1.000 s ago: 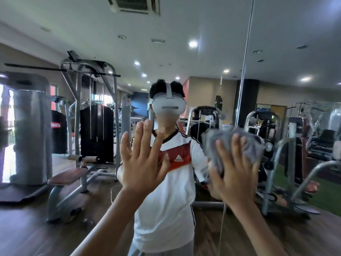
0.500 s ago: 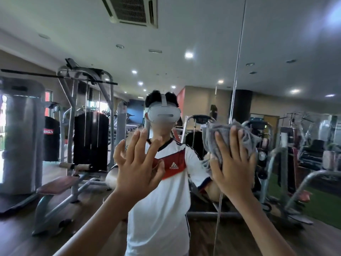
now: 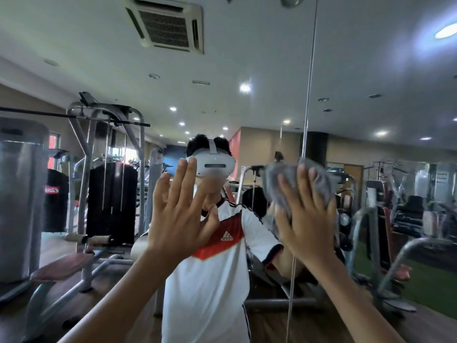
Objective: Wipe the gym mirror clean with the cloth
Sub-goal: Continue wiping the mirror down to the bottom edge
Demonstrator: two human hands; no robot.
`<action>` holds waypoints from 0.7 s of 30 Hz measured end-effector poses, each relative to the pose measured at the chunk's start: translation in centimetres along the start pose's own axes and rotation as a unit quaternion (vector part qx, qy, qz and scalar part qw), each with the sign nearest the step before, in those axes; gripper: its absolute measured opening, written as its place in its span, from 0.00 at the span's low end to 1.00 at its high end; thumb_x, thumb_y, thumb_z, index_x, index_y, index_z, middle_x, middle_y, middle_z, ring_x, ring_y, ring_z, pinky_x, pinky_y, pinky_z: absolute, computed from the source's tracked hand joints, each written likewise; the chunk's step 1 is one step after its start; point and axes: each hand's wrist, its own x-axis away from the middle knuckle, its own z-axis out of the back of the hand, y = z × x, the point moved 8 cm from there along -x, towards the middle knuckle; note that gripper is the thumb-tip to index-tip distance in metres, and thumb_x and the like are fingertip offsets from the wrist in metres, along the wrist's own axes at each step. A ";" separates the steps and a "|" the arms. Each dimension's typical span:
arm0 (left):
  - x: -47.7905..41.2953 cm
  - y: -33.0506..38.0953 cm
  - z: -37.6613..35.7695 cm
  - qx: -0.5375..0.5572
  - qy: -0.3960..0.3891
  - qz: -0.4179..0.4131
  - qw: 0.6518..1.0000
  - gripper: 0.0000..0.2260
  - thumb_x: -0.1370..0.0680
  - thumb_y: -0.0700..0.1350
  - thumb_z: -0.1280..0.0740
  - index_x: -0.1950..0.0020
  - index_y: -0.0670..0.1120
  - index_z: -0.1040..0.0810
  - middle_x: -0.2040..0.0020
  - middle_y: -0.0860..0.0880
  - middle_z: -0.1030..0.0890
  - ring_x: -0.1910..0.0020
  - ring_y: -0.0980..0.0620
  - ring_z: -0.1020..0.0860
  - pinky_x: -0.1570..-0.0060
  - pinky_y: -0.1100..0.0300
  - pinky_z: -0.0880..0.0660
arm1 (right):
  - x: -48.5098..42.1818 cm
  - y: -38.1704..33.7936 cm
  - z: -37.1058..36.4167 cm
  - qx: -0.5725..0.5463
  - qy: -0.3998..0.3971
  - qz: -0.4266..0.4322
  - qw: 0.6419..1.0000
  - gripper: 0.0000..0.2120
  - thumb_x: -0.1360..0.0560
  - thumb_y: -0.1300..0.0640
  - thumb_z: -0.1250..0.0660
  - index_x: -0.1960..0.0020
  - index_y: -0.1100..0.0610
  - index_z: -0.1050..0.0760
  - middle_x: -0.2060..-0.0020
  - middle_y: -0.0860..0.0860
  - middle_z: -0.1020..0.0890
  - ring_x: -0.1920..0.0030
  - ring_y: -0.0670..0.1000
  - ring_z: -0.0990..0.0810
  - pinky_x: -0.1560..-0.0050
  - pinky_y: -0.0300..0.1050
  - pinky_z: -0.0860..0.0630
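The gym mirror is filling the view, with open glass lying all around. The left hand is spreading wide, holding nothing. The right hand, fingers straight, is pressing the grey cloth over the mirror's vertical seam.

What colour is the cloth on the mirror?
Grey: the crumpled grey cloth, pressed to the mirror by the right hand, shows best in the head view.

Your right hand, fingers spread, presses the grey cloth flat on the mirror across its vertical seam, while your left hand is raised open-palmed over your white-jerseyed reflection.
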 end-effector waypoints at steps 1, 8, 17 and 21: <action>0.0 0.0 0.0 0.000 -0.002 -0.001 1.000 0.29 0.20 0.55 0.43 0.24 0.41 0.31 0.21 0.37 0.39 0.21 0.40 0.42 0.23 0.41 0.49 | -2.6 0.6 0.3 -0.001 0.022 -0.044 0.999 0.26 0.16 0.43 0.56 0.20 0.49 0.49 0.20 0.55 0.46 0.21 0.54 0.50 0.23 0.62 0.55; 0.4 -0.7 0.3 0.022 -0.005 -0.002 1.000 0.29 0.20 0.56 0.42 0.23 0.39 0.32 0.22 0.39 0.37 0.22 0.41 0.39 0.23 0.40 0.48 | -4.7 -7.4 -0.6 -0.008 -0.002 0.061 0.998 0.28 0.17 0.41 0.54 0.20 0.52 0.42 0.20 0.55 0.47 0.20 0.55 0.50 0.23 0.62 0.54; -4.4 -1.7 1.6 0.029 0.008 -0.007 1.000 0.23 0.24 0.55 0.40 0.35 0.43 0.21 0.37 0.42 0.23 0.37 0.44 0.29 0.37 0.46 0.38 | -10.7 0.8 1.3 -0.011 0.032 -0.097 0.995 0.28 0.19 0.44 0.52 0.21 0.49 0.50 0.20 0.54 0.46 0.20 0.53 0.50 0.24 0.62 0.53; -8.0 -3.1 1.0 0.042 0.001 0.019 0.999 0.24 0.23 0.55 0.43 0.31 0.43 0.25 0.31 0.42 0.27 0.30 0.43 0.32 0.33 0.45 0.42 | -11.5 -4.8 0.6 0.002 0.047 0.005 0.999 0.28 0.18 0.44 0.49 0.20 0.50 0.46 0.20 0.55 0.44 0.20 0.56 0.47 0.23 0.64 0.51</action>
